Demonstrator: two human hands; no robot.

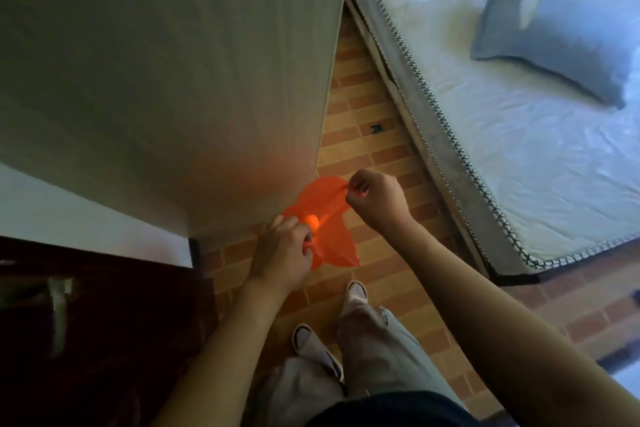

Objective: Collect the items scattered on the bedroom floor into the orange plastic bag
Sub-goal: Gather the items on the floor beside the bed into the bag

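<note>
Orange plastic bag (329,225) stretched in the air above the brick floor (363,107): thin, limp, slippery, probably best pinched at the rim. Gripped by left hand (280,253) and right hand (375,198), fingers curled. Small dark scrap (375,129) ahead, hemmed between wardrobe (173,62) and mattress (519,149)

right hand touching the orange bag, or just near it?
Touching. The head view shows the right hand pinching the upper edge of the orange bag, with the plastic pulled taut toward its curled fingers.

Small dark floor scrap (376,129) unidentifiable; pillow (554,45) blurred
</note>
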